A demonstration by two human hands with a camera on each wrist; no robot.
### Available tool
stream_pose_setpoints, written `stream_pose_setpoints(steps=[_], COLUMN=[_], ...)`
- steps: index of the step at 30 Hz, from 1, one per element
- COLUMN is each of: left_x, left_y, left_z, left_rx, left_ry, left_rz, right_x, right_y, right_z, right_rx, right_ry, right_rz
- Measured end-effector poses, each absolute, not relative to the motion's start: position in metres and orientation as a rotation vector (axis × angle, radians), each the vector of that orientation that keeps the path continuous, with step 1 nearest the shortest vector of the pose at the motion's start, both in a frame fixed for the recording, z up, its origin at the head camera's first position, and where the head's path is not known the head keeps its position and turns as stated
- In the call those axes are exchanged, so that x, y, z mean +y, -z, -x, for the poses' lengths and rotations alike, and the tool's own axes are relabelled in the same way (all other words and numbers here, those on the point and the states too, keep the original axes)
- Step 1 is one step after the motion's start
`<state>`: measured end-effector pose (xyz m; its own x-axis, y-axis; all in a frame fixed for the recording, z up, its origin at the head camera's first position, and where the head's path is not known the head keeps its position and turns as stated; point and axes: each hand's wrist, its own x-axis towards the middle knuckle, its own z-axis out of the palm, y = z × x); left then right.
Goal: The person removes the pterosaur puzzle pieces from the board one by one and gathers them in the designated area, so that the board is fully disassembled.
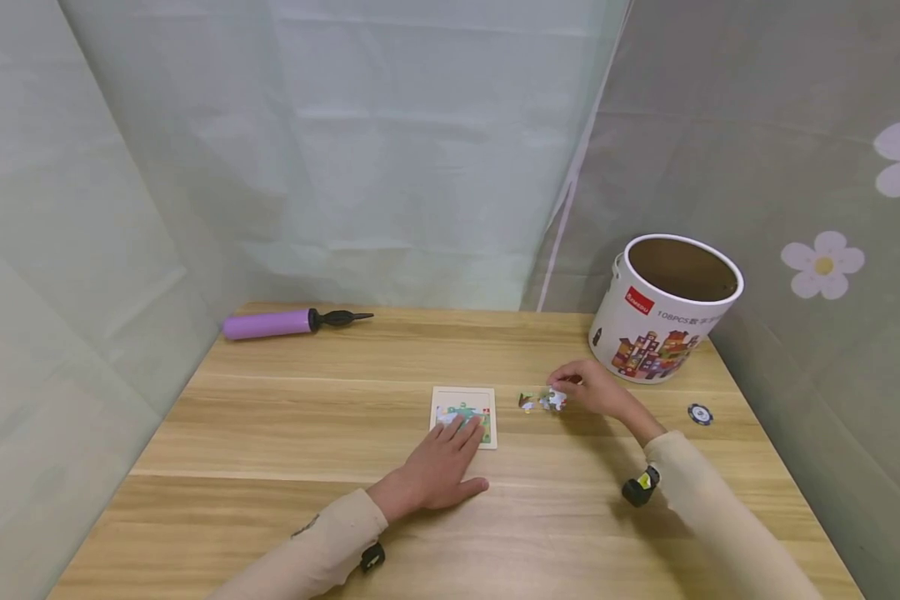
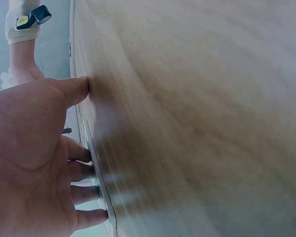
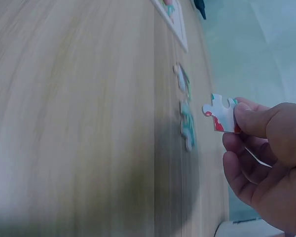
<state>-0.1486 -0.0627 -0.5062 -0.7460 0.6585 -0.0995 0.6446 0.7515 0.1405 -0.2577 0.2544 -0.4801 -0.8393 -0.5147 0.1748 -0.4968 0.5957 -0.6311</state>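
Observation:
My left hand (image 1: 442, 467) rests with straight fingers on a small square puzzle board (image 1: 461, 395), partly covering the colourful pieces (image 1: 463, 410) fitted in it. In the left wrist view the fingertips touch the board's edge, and the thumb is on the table. To the right of the board, my right hand (image 1: 592, 387) pinches a white and red jigsaw piece (image 3: 221, 114) between thumb and index finger, raised above the table. Two loose jigsaw pieces, one nearer the board (image 3: 182, 79) and one nearer my hand (image 3: 187, 126), lie on the wood below it.
A white bucket (image 1: 645, 333) with printed blocks stands at the back right. In front of it lies a dark poker chip (image 1: 700, 414). A purple hand pump (image 1: 270, 324) lies at the back left. Hanging cloth (image 1: 420, 167) borders the wooden table (image 1: 307, 433).

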Motion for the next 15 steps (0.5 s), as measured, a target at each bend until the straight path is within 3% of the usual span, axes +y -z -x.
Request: stream_pose_setpoints(steps=[15], left_x=[-0.064], left_y=[0.504], left_z=[0.148], left_rx=[2.792], left_ry=[-0.170], left_rz=[-1.049], right_x=[0.287], right_y=[0.495], right_z=[0.254], right_rx=[2.870], right_ry=[0.942], right_rz=[0.788])
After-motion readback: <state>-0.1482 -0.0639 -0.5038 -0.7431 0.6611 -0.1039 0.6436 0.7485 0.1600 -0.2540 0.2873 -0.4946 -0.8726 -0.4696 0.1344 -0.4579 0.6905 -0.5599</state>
